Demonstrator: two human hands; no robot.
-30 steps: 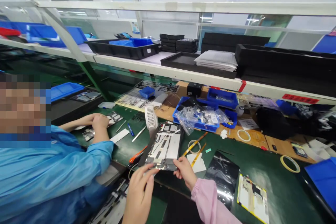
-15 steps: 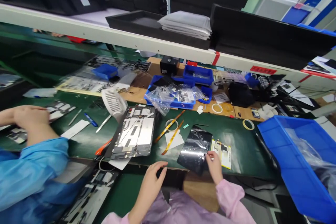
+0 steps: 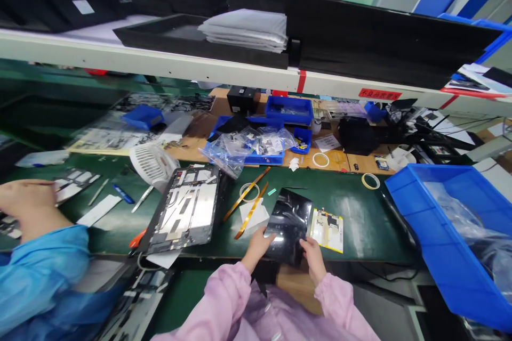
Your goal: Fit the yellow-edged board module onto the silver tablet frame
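A glossy black tablet screen [image 3: 288, 222] is held at the near edge of the green bench, tilted, with its far end over the bench top. My left hand [image 3: 259, 246] grips its lower left edge, thumb on the front face. On the lower right edge, my right hand [image 3: 313, 257] pinches it with thumb and fingers. Just right of the screen lies a flat yellow-edged battery with a circuit board [image 3: 327, 230]. To the left, two orange ribbon strips [image 3: 251, 210] rest partly over a white paper piece [image 3: 256, 216] and a tape roll [image 3: 245, 192].
An opened tablet stack [image 3: 186, 205] stands left beside a white fan [image 3: 150, 164]. A co-worker's blue sleeve [image 3: 60, 256] is at far left. Blue bins of bagged parts [image 3: 256, 159] sit behind, a large blue bin [image 3: 440, 245] at right. A shelf [image 3: 240, 72] spans above.
My left hand has moved right and taken hold of the screen's left edge. The screen is lifted and turned more upright between both hands. The camera view has shifted right.
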